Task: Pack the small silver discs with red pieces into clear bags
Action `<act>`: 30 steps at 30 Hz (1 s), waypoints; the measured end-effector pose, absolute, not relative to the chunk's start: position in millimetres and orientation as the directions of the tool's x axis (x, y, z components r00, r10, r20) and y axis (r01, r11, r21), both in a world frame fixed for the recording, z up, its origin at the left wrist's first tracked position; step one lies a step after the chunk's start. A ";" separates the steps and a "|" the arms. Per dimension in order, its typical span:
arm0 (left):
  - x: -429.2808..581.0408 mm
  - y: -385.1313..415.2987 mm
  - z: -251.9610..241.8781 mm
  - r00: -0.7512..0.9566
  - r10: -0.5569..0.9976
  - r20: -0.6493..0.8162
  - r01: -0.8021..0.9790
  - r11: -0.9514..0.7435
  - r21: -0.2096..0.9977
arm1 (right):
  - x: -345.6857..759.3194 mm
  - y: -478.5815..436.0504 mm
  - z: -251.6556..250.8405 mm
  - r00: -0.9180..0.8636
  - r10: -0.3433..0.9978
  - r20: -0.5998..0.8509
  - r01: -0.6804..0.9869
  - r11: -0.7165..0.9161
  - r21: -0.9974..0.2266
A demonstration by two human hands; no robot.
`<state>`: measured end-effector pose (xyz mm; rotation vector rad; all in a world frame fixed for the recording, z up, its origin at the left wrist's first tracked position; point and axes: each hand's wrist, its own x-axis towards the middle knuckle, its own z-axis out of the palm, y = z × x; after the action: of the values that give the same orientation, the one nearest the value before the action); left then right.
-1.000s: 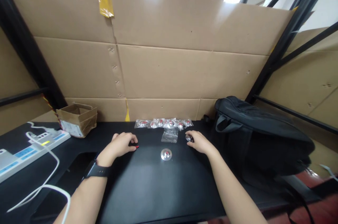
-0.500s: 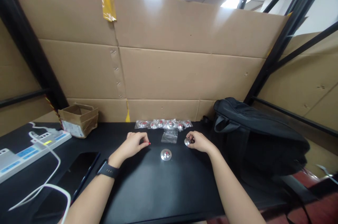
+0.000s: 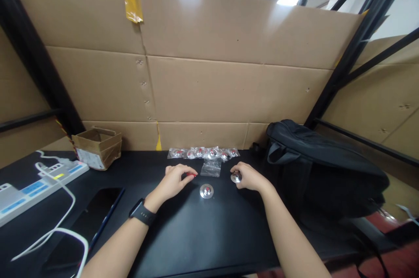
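Observation:
My left hand (image 3: pixel 176 180), with a dark watch on its wrist, is closed in a pinch on a small red piece (image 3: pixel 191 175), partly hidden by the fingers. On the right, my right hand (image 3: pixel 248 176) grips the edge of a shiny round metal disc (image 3: pixel 236 176) with a raised dome. Between the hands, a bit nearer to me, a similar metal disc (image 3: pixel 206 191) with a red centre lies flat on the black table (image 3: pixel 206 234). Beyond it lies a clear plastic bag (image 3: pixel 211 167).
Several bagged discs (image 3: pixel 199 152) line the cardboard wall (image 3: pixel 203 90). To the left are a small cardboard box (image 3: pixel 98 147), a power strip (image 3: pixel 36 190) with white cables and a dark phone (image 3: pixel 94 217). A black backpack (image 3: pixel 321 169) stands at the right.
My left hand has moved right, closer to the middle disc, carrying the red piece. My right hand stays nearly in place, and its disc now shows more clearly.

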<state>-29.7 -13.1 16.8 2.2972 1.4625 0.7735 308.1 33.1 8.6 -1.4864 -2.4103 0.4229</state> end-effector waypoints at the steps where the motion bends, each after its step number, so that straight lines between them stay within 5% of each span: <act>1: -28.4 -13.9 17.5 0.317 0.908 0.275 0.737 -0.418 0.531 | 307.7 32.2 9.3 -0.434 0.896 0.098 0.809 0.435 -0.395; 8: -26.6 -12.0 15.2 0.199 0.942 0.271 0.797 -0.316 0.515 | 293.7 22.0 21.7 -0.460 0.858 0.229 0.689 0.507 -0.518; 16: -29.6 -5.3 7.8 0.085 0.978 0.191 0.746 -0.190 0.639 | 285.2 19.8 24.5 -0.475 0.827 0.300 0.564 0.548 -0.618; 21: -40.1 0.8 -1.6 0.097 0.956 0.276 0.844 -0.225 0.486 | 283.3 19.6 23.3 -0.475 0.823 0.313 0.545 0.554 -0.629; 27: -54.1 -0.6 3.1 0.479 0.847 0.230 0.755 -0.532 0.384 | 283.8 19.9 22.5 -0.480 0.821 0.309 0.549 0.556 -0.624; 30: -46.9 -5.0 3.5 0.523 0.829 0.195 0.741 -0.556 0.377 | 283.8 19.5 22.8 -0.481 0.823 0.303 0.549 0.552 -0.628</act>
<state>-46.9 -5.0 3.5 2.5183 1.3247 0.5198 283.8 19.5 22.8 -1.0992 -2.2035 0.6116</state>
